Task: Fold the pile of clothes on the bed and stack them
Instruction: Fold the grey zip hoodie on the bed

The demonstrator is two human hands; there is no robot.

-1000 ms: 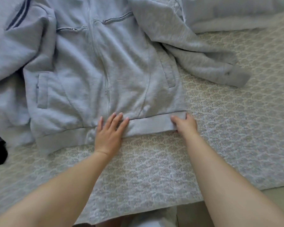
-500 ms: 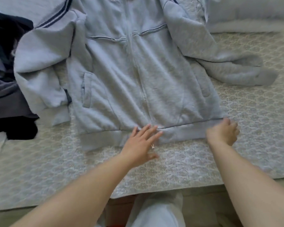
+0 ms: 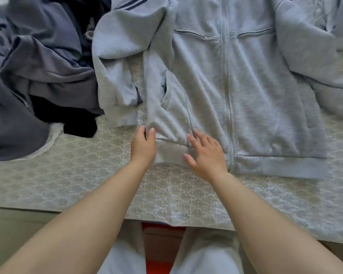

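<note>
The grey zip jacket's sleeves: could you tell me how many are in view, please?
2. One sleeve lies bunched beside the dark clothes pile; the other sleeve is on the jacket's opposite side, its cuff end blurred and cut by the frame edge.

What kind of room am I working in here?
Likely a bedroom: a patterned bed cover carries a grey zip hoodie and a heap of dark clothes, with floor at the bed's edge.
</note>
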